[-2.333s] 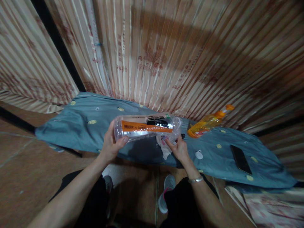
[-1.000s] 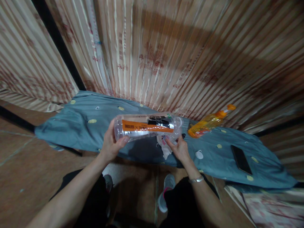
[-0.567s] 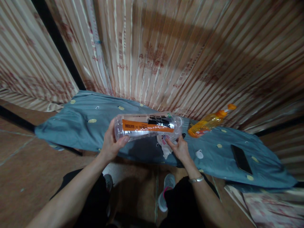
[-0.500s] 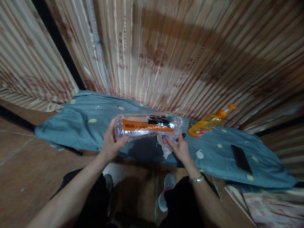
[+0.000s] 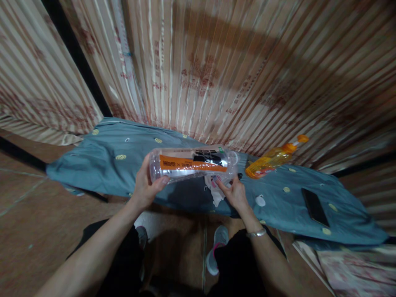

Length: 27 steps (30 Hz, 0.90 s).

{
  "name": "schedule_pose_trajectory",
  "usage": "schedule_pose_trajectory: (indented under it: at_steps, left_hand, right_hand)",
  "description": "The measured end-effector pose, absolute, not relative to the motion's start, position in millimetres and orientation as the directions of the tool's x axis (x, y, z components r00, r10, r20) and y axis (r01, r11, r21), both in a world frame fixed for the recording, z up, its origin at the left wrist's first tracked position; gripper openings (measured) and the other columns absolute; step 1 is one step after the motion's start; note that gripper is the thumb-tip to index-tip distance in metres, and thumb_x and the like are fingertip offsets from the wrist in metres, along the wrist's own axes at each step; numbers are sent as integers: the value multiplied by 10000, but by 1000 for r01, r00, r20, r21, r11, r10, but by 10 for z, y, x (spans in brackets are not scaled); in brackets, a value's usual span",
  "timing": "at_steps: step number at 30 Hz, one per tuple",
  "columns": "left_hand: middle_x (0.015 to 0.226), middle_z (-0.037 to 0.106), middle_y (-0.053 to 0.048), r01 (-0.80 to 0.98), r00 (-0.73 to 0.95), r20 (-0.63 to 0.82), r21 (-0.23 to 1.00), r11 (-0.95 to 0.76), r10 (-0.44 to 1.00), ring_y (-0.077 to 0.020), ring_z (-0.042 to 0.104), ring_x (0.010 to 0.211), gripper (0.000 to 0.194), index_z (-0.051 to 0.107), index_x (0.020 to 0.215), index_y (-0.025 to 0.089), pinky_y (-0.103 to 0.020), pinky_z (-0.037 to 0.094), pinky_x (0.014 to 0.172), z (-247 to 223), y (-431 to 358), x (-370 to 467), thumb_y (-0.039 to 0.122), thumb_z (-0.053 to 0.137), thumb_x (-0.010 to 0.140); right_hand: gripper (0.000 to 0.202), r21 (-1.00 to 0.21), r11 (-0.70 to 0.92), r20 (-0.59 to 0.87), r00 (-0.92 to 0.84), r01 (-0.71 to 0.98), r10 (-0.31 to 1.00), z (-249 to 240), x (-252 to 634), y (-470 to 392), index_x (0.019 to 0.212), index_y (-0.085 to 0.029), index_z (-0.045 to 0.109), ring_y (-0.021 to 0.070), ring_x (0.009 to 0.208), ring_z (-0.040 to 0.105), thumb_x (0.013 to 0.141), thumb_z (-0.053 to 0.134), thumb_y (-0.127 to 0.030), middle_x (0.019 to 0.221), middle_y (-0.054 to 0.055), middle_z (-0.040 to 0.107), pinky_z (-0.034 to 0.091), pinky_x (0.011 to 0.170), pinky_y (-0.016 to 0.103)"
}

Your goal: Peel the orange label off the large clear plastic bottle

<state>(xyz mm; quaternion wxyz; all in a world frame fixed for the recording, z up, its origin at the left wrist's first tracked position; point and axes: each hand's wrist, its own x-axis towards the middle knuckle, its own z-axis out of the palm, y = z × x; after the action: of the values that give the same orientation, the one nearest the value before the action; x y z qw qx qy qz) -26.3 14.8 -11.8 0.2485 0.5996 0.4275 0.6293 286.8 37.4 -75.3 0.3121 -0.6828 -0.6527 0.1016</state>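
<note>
Blue cloth (image 5: 93,161) is lying beneath; left hand (image 5: 144,187) is gripping a clear bottle (image 5: 188,166), right hand (image 5: 234,193) pinching crumpled plastic (image 5: 216,196), both staying put.

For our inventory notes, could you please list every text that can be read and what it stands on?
"×": on the clear bottle, on its orange band; characters beside it too blurred to read surely.
Black patch on that bottle: lettering too blurred.
Orange bottle: label too small.
Curtain: printed characters too blurred.
Crumpled white piece: marks unreadable.
</note>
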Motion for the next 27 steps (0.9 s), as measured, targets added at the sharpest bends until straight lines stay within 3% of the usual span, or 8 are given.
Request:
schedule_pose_trajectory:
  at_steps: [13, 27]
  left_hand:
    - [1122, 705, -114, 184, -139, 531, 843, -505, 836, -333, 695, 1017, 716, 585, 1263, 186, -482, 590, 876, -76, 130, -266, 651, 718, 735]
    - [1106, 713, -115, 195, -167, 541, 837, -510, 824, -323, 698, 1002, 734, 587, 1248, 175, -462, 589, 867, -100, 139, -249, 674, 709, 724]
  right_hand:
    - [754, -536, 41, 274, 128, 843, 953, -770, 2881, 382, 1160, -93, 597, 319, 749, 736, 796, 541, -751, 821, 159, 762, 536, 655, 372]
    - [729, -554, 46, 255, 117, 831, 960, -736, 2881, 376, 1154, -103, 594, 333, 822, 748, 789, 555, -733, 917, 181, 771, 558, 705, 389]
